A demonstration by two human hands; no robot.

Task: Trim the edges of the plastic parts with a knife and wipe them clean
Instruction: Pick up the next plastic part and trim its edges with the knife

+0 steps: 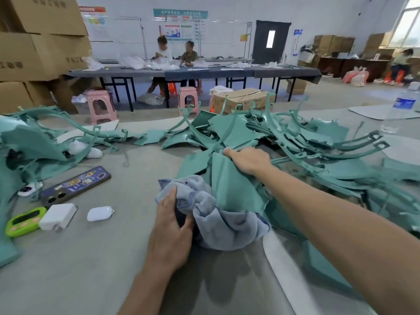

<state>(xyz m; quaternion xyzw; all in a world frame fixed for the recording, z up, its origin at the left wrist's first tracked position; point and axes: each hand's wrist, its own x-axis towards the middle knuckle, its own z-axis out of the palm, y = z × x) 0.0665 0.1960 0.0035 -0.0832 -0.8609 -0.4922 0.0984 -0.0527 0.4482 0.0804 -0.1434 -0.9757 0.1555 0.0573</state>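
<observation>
Where the teal plastic part [234, 185] rises tilted just behind the cloth [222, 223], its lower edge touching the folds, the right grip [247, 160] is closed over its top edge, thumb on the near face; the left grip [172, 226] holds the cloth's left side, fingers laid along it and thumb pressed into a fold. The cloth itself lies bunched on the counter [91, 258]. Behind and to the right of the cloth spreads a pile of teal parts [306, 142] and curved strips; to its left lie a white earbud case [100, 213], a white charger [58, 215], a green timer [25, 221] and a phone [75, 185] lying back up, all well apart from the cloth; a clear bottle [402, 110] stands far to its right, beyond the pile.
</observation>
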